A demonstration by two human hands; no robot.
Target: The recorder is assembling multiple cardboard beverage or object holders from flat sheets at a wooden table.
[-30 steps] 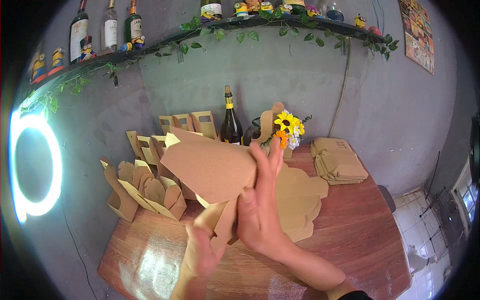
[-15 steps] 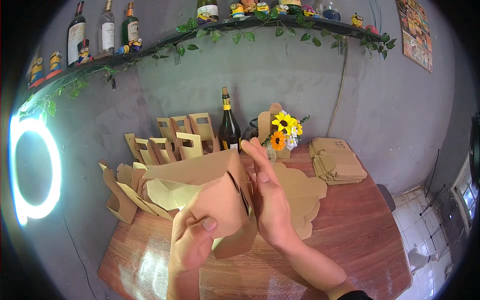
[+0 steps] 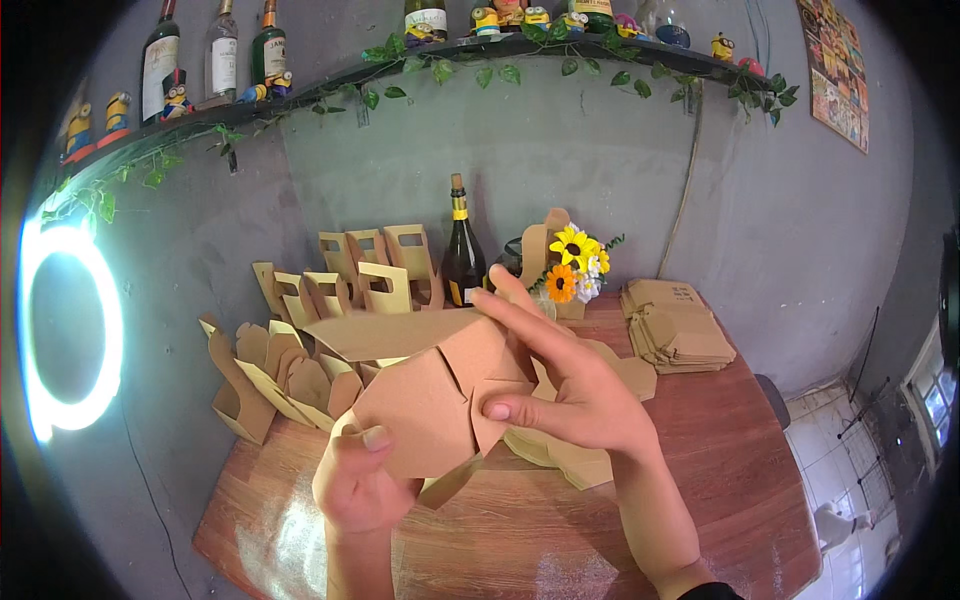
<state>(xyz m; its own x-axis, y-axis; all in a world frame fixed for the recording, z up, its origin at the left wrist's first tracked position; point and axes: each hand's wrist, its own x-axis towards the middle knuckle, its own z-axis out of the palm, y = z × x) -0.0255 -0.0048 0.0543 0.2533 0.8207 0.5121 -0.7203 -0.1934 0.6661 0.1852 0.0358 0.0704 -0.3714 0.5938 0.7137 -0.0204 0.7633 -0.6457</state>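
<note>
A partly folded brown cardboard box is held up above the table, its slotted end panel facing me and a long flap sticking out at the top left. My left hand grips its lower left side, thumb on the front face and the other fingers mostly hidden behind it. Around the right side goes my right hand, the thumb pressing on the end panel's flaps beside the slit and the fingers stretched along the top right edge. Flat cardboard blanks lie on the table behind the right hand.
Folded cardboard carriers with handle holes and more opened boxes stand on the left of the wooden table. A dark bottle and artificial flowers are at the back. A stack of flat cardboard sits back right.
The box has turned so its slotted end faces me more. My right hand has shifted from flat alongside it to gripping, with the thumb on the end flaps.
</note>
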